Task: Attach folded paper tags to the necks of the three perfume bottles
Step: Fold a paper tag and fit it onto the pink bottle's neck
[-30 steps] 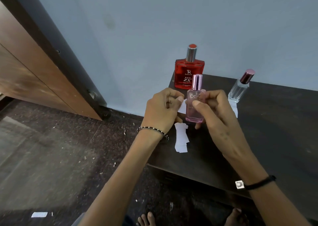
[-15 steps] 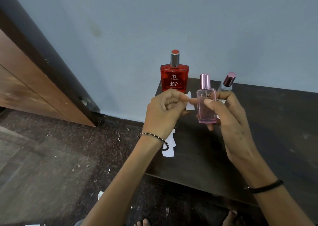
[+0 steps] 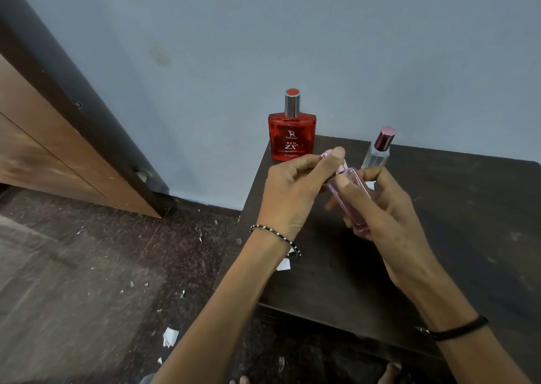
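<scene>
Hands: your left hand and your right hand meet above the bench, and both grip the same pink bottle.
Left hand: the fingers are curled, and the thumb and forefinger pinch the shiny cap end of the bottle. Whether a paper tag is between them, I cannot tell.
Right hand: the fingers are wrapped round the flat body, and the thumb presses on its front face.
Pink bottle: clear pink glass in a slim rectangular shape with rounded shoulders. It is lifted off the bench and tilted, with the cap toward the upper left.
Red bottle: wide, flat red glass with white lettering and a silver metal cap with a red top. It stands upright at the back left corner of the bench.
Clear bottle: narrow colourless glass with a glossy dark pink cap. It stands upright just behind your right hand.
Paper piece: small, white and flat. It lies on the bench, partly hidden under your left wrist.
Bench: dark matt wood with pale scuffs.
Floor: dark speckled stone with white paper scraps scattered on it.
Wrists: a beaded bracelet on the left and a thin black band on the right.
</scene>
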Available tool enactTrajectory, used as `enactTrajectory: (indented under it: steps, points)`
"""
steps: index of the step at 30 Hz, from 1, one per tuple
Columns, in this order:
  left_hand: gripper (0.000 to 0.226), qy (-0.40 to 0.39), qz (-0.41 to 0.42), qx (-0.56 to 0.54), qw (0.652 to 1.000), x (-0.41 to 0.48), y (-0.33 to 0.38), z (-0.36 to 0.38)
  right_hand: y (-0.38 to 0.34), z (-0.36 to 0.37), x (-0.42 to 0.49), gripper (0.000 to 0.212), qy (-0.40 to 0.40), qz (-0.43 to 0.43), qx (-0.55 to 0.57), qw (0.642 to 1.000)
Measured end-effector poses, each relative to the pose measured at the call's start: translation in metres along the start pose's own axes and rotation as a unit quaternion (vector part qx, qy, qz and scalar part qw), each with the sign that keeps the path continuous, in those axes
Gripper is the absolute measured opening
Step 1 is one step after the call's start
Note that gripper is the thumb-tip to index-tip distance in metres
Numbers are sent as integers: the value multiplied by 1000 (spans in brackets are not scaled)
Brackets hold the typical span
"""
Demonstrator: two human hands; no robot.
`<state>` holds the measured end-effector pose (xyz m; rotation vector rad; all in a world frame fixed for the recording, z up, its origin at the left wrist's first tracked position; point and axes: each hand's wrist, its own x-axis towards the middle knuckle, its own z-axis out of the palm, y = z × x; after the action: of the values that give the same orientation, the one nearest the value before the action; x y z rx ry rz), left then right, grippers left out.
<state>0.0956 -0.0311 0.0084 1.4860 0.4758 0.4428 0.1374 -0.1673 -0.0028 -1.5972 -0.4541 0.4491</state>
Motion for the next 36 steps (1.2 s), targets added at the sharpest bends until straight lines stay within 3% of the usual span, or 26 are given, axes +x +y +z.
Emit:
enactTrajectory:
  steps: [5,13,20,24,27,30,36]
  points:
    - [26,83,-29,-54,995,7,0,-6,3,-6,-2,38,-7,-8,-13,1000]
    - [27,74,-56,-73,993,8,-1,-10,-1,-17,1,23,-59,29,204,977]
    - [21,49,-56,-55,996,7,0,-9,-8,-10,4,55,-52,93,258,960]
    - [19,25,-67,-65,995,6,1,-12,-10,-6,2,44,-68,73,189,977]
    - [17,7,-78,-76,994,5,1,-13,0,-7,0,50,-1,0,-17,1000]
    - [16,-9,-88,-61,994,6,1,-13,10,-7,1,41,42,-74,-179,980]
    - [19,-48,-97,-59,992,4,0,-13,12,-2,3,39,101,-175,-284,937]
